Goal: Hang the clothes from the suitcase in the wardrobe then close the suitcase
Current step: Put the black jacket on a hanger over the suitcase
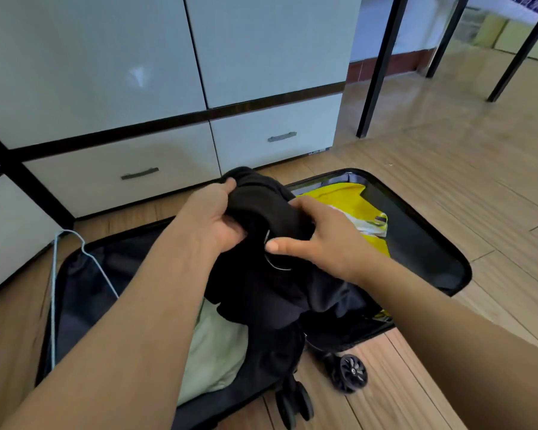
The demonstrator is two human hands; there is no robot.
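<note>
An open black suitcase [432, 231] lies flat on the wooden floor in front of the white wardrobe [112, 63]. Above it I hold up a black garment [261, 209]. My left hand [212, 218] grips its upper left fold. My right hand [326, 237] grips its right side, with a thin curved wire [272, 262], perhaps a hanger's hook, showing just below my thumb. A yellow garment [339, 193] lies in the far half of the case. A pale green garment [215, 346] lies in the near half.
A light blue wire hanger [55, 274] leans at the suitcase's left edge. Wardrobe drawers with grey handles [281, 137] stand just behind the case. Black table legs [382, 66] rise at the right. The suitcase wheels [351, 373] point toward me.
</note>
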